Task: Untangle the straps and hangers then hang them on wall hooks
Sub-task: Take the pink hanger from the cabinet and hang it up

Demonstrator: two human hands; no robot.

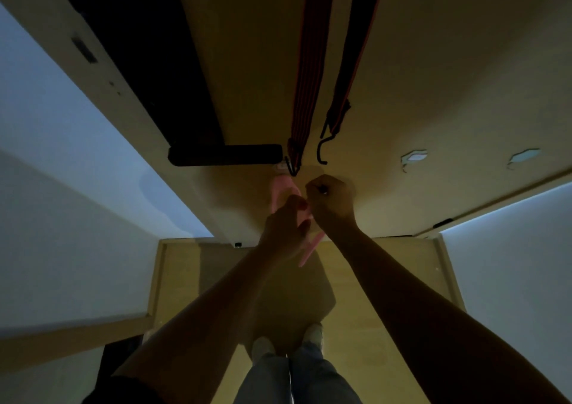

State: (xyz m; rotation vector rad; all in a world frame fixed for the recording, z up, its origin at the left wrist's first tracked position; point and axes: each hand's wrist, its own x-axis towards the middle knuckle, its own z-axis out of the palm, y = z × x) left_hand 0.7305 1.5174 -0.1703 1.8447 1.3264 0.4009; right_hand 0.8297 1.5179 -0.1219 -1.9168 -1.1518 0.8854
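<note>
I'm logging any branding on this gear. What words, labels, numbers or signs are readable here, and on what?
No text can be read anywhere in this dim view.
Small pale tab by the strap hook: too small and dim to tell if printed.
Red-striped straps, pink hanger, black bar: no lettering visible.
Pale patches on the wall: bare marks, not signs.

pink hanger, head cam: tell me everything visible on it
The pink hanger looks like pale, smooth plastic. Two parts show: a rounded end above the left hand and a slim bar poking out below it. The left hand grips its middle, hiding the rest. Its top sits just under the black hook of the red-striped strap; contact there is unclear. The curled right hand is close beside it.
</note>
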